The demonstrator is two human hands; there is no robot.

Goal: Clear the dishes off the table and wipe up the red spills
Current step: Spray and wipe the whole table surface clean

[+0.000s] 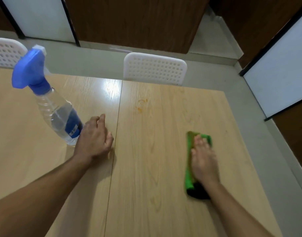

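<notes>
A green cloth (189, 161) is pressed flat against a light wood-grain table (155, 194) by the right hand (204, 161), whose fingers are laid out straight on top of it. The cloth is blurred, and much of it is hidden under the palm; a dark patch shows at its near end, by the wrist, and cannot be made out clearly. A faint orange-red smear (140, 105) is seen beyond the cloth and toward the left hand, well apart from both hands. The left hand (93, 139) is held low over the table with fingers loosely spread and nothing gripped; whether it touches the surface cannot be told. Just beside its outer edge a clear spray bottle (59, 115) with a blue trigger head is seen, apparently tilted, its base partly covered by the hand. A seam runs down the table between the hands. Beyond the far edge, two white perforated chair backs (155, 68) are seen, one cut off at the frame's left edge. A grey floor (95, 57) and brown and white wall panels (138, 19) lie behind.
</notes>
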